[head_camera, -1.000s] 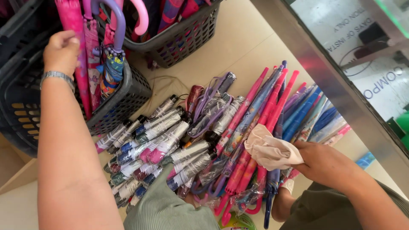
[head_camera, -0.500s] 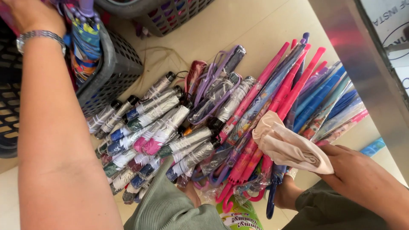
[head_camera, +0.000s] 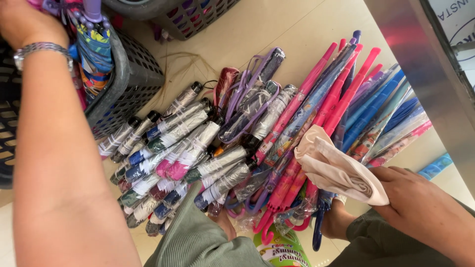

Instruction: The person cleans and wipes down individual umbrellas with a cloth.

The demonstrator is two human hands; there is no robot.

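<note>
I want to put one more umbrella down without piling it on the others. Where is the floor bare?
Bare tan floor lies at the top, between the dark basket and the metal panel, above the pink umbrella tips. The middle is crowded: folded umbrellas lie packed against the grey basket, and the right hand holds a cloth over them.

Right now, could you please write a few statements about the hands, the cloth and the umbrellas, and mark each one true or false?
1. The right hand holds a cream cloth. True.
2. The left hand rests on the floor. False: it is up at the dark basket, by the umbrellas standing in it.
3. The folded umbrellas lie on the floor. True.
4. The long umbrellas are all black. False: they are mostly pink and blue.
5. The left wrist is bare. False: it wears a metal watch.
</note>
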